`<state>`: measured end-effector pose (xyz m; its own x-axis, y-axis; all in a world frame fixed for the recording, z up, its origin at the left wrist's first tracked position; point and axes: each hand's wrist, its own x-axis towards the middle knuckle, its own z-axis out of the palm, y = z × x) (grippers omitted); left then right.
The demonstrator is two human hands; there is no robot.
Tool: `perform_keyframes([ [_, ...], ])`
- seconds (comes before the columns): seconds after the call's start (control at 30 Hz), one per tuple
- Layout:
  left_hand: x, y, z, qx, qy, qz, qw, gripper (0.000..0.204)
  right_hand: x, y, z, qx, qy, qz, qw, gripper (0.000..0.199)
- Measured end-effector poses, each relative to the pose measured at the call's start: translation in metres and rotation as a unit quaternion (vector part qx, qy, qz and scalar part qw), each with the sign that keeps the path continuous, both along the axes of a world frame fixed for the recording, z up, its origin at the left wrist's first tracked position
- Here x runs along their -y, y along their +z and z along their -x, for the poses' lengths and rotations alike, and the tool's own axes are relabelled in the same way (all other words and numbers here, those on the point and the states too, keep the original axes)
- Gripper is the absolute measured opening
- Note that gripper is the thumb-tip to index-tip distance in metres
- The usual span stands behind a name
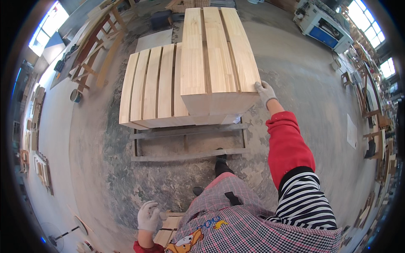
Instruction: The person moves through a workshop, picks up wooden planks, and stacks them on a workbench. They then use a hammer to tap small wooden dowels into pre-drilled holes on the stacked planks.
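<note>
Planks [215, 55] lay stacked at upper centre of the head view, on a lower layer of boards [152, 88] over a pallet [187, 143]. Our right hand [265, 92], gloved, gripped the top stack's near right corner. Our left hand [148, 216], at the lower left, hung loosely curled and holding nothing, just above a small wooden piece [168, 227]. Sawdust-grey floor [105, 168] spread around.

dusty concrete floor [295, 80] | bright windows [46, 25] | blue-white machine [322, 27] | wooden frames [95, 55]
</note>
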<state>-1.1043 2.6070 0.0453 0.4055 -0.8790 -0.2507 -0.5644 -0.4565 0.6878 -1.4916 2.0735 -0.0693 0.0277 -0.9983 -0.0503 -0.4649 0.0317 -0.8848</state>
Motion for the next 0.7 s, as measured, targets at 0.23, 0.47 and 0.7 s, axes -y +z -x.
perform_keyframes([
  [0.23,0.021,0.002,0.018,-0.055,-0.007,0.001,0.998,0.019,0.002,0.009,0.001,0.028,-0.038,-0.033,0.998,0.036],
  [0.47,0.025,-0.007,0.003,-0.010,-0.058,0.015,0.998,0.021,0.016,0.000,0.001,-0.054,-0.011,-0.020,0.998,0.043],
  [0.7,-0.020,-0.009,-0.026,0.016,-0.041,0.038,0.998,0.022,-0.029,-0.003,0.015,0.063,-0.175,0.035,0.982,0.048],
])
